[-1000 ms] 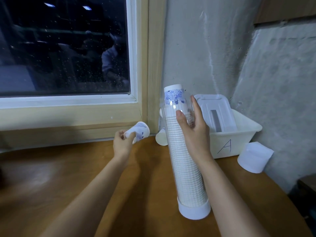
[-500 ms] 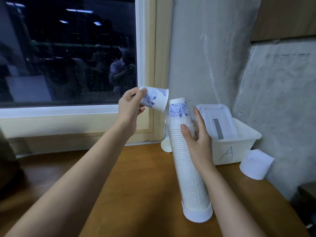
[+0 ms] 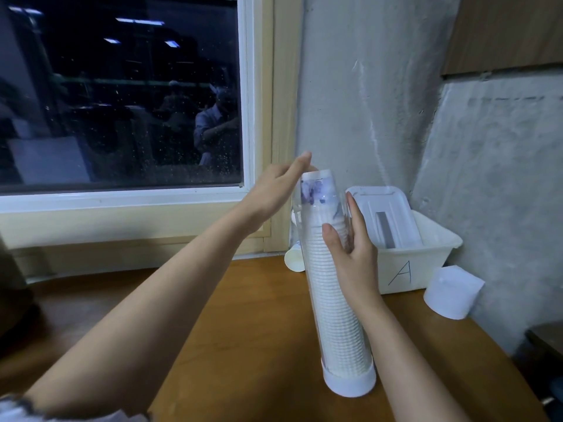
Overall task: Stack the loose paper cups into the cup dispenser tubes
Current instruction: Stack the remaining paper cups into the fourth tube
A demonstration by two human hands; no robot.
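Observation:
A clear dispenser tube stands tilted on the wooden table, packed with a tall stack of white paper cups. Its white end cap sits on the table. The top cup, white with a blue print, sticks out of the tube's upper end upside down. My right hand grips the tube a little below its top. My left hand is at the top cup's left side with fingers straight, touching it. A loose paper cup lies on its side behind the tube.
A white plastic bin marked "A" stands at the back right against the wall, holding a white lid. A white cap or cup sits to its right near the table's edge. A window frame runs behind on the left.
My left hand lifted the printed cup from the table to the tube's top and set it upside down on the stack; it now holds nothing. My right hand kept its grip on the tube.

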